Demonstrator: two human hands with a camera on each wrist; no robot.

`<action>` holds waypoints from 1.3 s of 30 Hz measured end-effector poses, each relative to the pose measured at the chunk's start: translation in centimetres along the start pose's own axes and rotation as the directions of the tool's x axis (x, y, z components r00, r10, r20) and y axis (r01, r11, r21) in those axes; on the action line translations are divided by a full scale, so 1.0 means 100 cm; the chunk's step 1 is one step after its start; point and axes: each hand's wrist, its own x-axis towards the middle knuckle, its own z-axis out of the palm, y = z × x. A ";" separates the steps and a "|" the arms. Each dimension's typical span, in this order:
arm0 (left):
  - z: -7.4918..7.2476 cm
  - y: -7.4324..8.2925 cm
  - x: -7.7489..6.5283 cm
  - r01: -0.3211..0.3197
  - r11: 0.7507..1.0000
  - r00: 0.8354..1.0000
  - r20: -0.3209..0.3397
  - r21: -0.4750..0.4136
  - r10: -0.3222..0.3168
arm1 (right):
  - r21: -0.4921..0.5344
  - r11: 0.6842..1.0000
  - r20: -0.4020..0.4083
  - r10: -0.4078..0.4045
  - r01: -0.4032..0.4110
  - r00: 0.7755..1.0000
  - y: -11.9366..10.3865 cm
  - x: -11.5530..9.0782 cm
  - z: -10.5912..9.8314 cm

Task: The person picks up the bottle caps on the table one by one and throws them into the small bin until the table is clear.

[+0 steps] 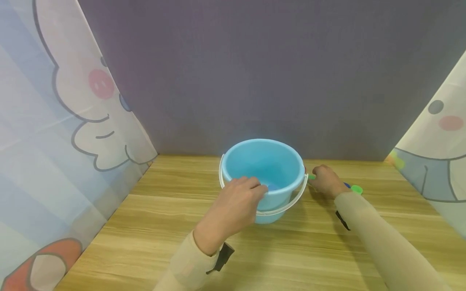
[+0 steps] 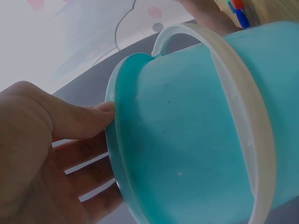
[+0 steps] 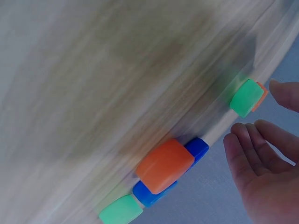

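Observation:
My left hand (image 1: 236,202) grips the near rim of a light blue bucket (image 1: 260,157), thumb outside and fingers inside the wall in the left wrist view. The bucket's white handle (image 2: 247,121) hangs down across its near side. Something blue (image 1: 272,188) shows inside the bucket. My right hand (image 3: 266,158) is low at the bucket's right, thumb and fingers apart around a gap. Just beyond its fingertips lies a small green block (image 3: 246,98) with an orange piece (image 3: 263,95) behind it.
Farther right on the wooden table (image 1: 174,226) lie an orange block (image 3: 166,165), blue blocks (image 3: 198,148) and another green block (image 3: 120,210). A dark grey panel (image 1: 269,72) rises behind the table. Cartoon-printed curtains (image 1: 73,133) hang at both sides.

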 end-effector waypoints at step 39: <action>0.001 0.002 0.000 0.008 1.000 1.000 0.006 0.009 -0.008 | 0.063 0.996 0.118 0.059 -0.066 0.991 0.004 0.003 0.003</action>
